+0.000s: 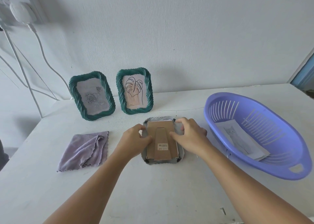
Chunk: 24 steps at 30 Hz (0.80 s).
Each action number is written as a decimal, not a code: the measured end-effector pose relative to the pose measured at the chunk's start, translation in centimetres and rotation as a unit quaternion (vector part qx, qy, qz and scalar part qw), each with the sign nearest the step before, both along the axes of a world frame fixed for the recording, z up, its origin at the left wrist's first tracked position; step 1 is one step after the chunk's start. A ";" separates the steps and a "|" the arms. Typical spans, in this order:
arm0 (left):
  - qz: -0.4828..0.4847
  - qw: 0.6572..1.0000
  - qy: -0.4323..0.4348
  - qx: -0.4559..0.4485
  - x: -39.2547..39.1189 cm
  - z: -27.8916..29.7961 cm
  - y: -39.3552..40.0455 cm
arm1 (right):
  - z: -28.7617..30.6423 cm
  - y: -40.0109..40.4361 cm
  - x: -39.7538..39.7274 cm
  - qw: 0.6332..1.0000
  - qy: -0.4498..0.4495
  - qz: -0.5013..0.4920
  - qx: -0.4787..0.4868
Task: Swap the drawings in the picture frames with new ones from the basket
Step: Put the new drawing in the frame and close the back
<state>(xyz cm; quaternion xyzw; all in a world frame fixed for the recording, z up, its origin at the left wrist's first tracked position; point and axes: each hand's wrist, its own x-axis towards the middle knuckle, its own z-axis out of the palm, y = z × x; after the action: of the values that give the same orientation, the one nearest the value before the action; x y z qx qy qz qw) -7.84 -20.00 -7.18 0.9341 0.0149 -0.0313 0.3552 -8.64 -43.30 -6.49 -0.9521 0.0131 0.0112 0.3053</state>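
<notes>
On the white table point(153, 189), a picture frame point(162, 162) lies face down between the two hands, its cardboard backing point(161, 138) up. The left hand point(136, 138) and right hand point(190, 132) both curl their fingers onto the backing's side edges, pinching it. The purple basket point(251, 104) just right holds drawings point(241, 138); two green frames point(92, 96) stand behind, a cloth point(85, 149) lies left

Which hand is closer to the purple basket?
The right hand. It rests on the face-down frame, just beside the basket; the left hand is on the frame's far side, nearer the cloth.
</notes>
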 end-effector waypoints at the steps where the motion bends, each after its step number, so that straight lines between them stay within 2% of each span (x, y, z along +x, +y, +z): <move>1: 0.009 1.000 -0.018 0.004 0.1 0.1 -0.1 | 0.1 0.0 0.1 1.000 -0.007 -0.008 -0.008; 5: 0.029 0.996 -0.078 0.016 0.8 0.6 -0.8 | 0.4 0.2 0.6 0.999 -0.009 -0.004 -0.038; 16: -0.001 1.000 -0.011 0.029 1.4 0.0 -1.0 | 0.0 0.0 0.9 0.997 0.033 0.004 -0.065; 24: 0.042 0.996 0.026 -0.075 1.7 -0.6 -1.1 | 0.0 0.1 1.4 0.995 0.053 0.012 -0.078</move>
<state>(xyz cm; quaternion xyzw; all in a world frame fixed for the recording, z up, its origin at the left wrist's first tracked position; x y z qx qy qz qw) -6.14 -21.14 -7.73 0.9025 0.0605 -0.0417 0.4244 -7.26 -43.22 -6.49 -0.9712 0.0191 0.0645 0.2286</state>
